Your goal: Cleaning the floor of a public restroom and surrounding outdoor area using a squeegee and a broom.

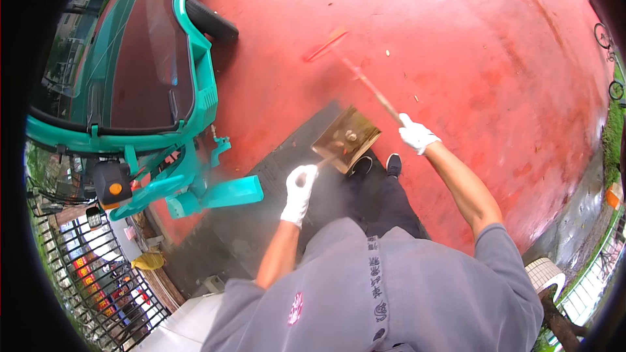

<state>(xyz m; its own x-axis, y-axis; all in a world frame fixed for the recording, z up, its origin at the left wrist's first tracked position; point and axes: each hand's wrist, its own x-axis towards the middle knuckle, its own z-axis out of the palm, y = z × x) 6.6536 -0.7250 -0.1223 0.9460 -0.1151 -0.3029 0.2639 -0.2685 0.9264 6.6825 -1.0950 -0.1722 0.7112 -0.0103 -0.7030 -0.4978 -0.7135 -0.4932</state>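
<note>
My left hand (299, 193), in a white glove, is closed around the handle (326, 161) of a boxy, long-handled dustpan (337, 134). The pan, brown and worn, stands just in front of my dark shoes, with a few small bits of debris in it. My right hand (418, 134), gloved in white too, grips a long pole (374, 89) that reaches forward and left. At its far end is a narrow red crosswise head (325, 45), blurred; whether it is a broom or a squeegee I cannot tell. The head lies beyond the pan, apart from it.
A teal vehicle (208, 102) with a large windshield stands close on my left, its bracket (234, 193) jutting towards me. A black tyre (210, 19) shows farther ahead. Red pavement (440, 58) meets a dark strip (254, 181). A metal fence (98, 278) runs behind left; bicycles (602, 35) stand far right.
</note>
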